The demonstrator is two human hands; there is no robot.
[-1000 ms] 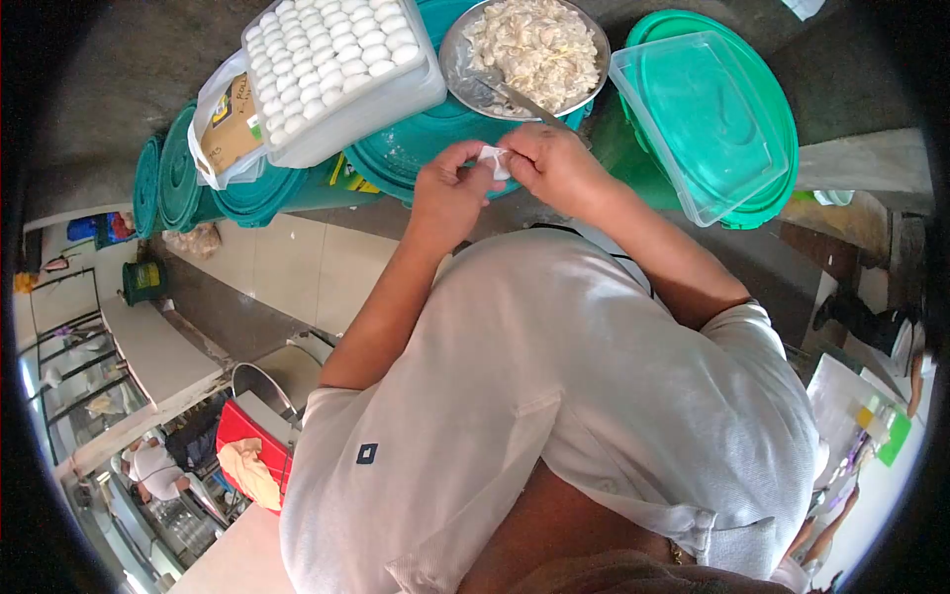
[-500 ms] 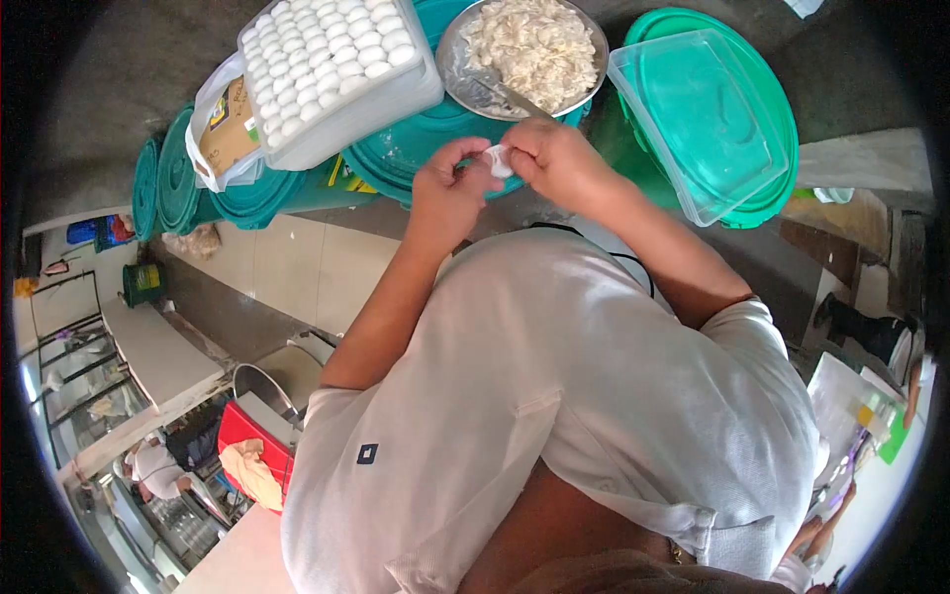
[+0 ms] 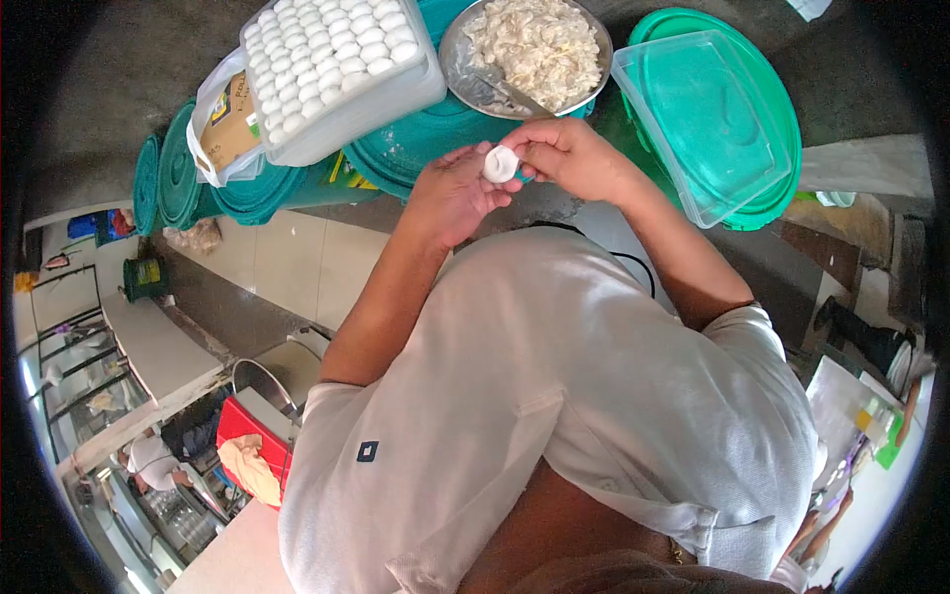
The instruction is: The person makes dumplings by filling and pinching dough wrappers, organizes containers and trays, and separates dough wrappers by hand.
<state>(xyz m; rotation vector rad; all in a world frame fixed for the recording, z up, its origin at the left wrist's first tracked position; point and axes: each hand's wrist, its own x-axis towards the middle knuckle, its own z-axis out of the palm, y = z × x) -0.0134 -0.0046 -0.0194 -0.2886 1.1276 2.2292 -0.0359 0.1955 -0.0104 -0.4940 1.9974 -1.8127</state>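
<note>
My left hand supports a small round piece of white dough on its fingers, its thumb up beside it. The dough has a cupped hollow facing me. My right hand pinches the dough's right edge between thumb and forefinger. Just beyond my hands stands a steel bowl of pale, shredded, moist-looking filling. A flat metal utensil rests in it, its near end partly hidden behind my right hand. Left of the bowl, a clear plastic tub is packed with rows of smooth white oval pieces.
Green lidded drums hold up the bowl and tub. A clear plastic lid lies on another green drum at right. A white plastic bag with a cardboard box sits left. People and counters appear at both lower sides.
The dough piece has turned to show its hollow face and looks rounder and wider. My left fingers have opened out beneath it, while my right fingers have shifted to its right edge.
</note>
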